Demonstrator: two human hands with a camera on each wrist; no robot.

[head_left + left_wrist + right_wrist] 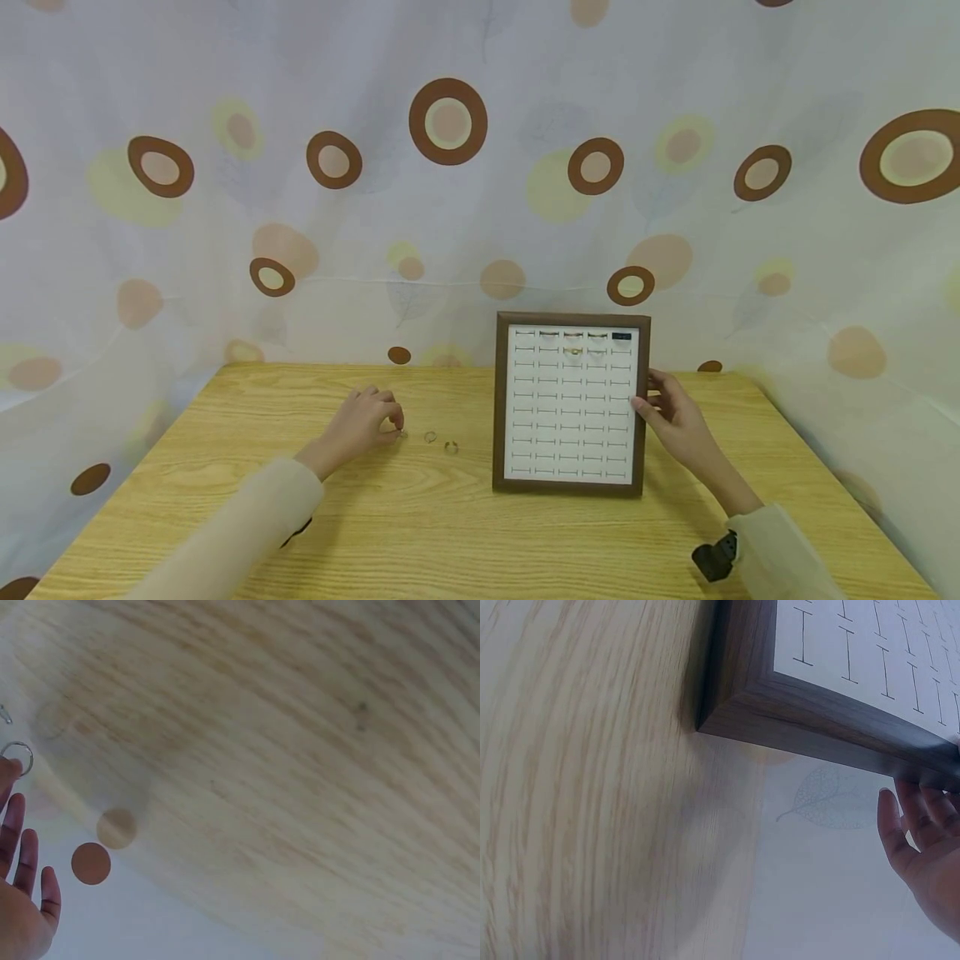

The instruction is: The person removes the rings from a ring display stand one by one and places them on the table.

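My left hand (360, 423) is low over the left half of the table, its thumb and index finger pinching a small silver ring (403, 433). In the left wrist view a fingertip overlaps the edge of this ring (31, 759). Two more rings lie just to its right, a thin silver one (430, 437) and a gold-toned one (451, 447). A brown-framed ring display board (501, 404) stands upright, with rows of slits in its white face. My right hand (675, 423) grips its right edge, thumb on the front and fingers behind.
Several rings sit in the board's top rows, among them a gold one (573, 352), beside a small black label (621, 337). The wooden table (405, 533) ends at a patterned cloth (510, 233) hanging behind and at both sides.
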